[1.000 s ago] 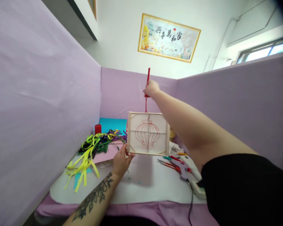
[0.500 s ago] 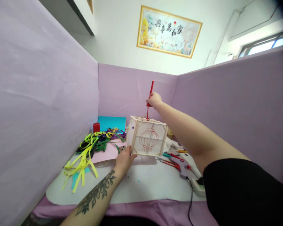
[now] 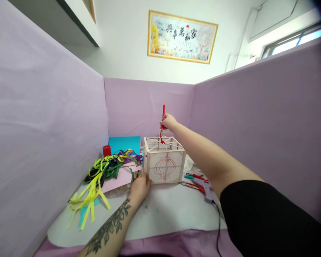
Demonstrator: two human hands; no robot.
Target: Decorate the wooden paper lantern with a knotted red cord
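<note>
A box-shaped lantern [image 3: 164, 168] with a pale wooden frame and white sides stands upright on the table; a red lantern is drawn on its front. Thin sticks cross its open top, where a red cord [image 3: 161, 136] is knotted. My right hand [image 3: 168, 122], above the lantern, is closed around a red stick [image 3: 164, 109] from which the slightly slack cord hangs. At the lantern's lower left corner, my left hand [image 3: 139, 186] grips the frame's edge, its fingertips partly hidden.
Yellow, green and purple ribbons [image 3: 96, 178] lie at the left on pink paper [image 3: 117, 180]. Behind them are a red roll [image 3: 106, 150] and a blue sheet [image 3: 125, 145]. Red-handled scissors [image 3: 194, 186] and a corded glue gun [image 3: 206, 189] lie right. Purple partitions [image 3: 149, 103] surround the table.
The lantern has come down from a tilted, raised pose to stand level on the table. My right hand has lowered with the red stick, and the cord has gone from taut to slack.
</note>
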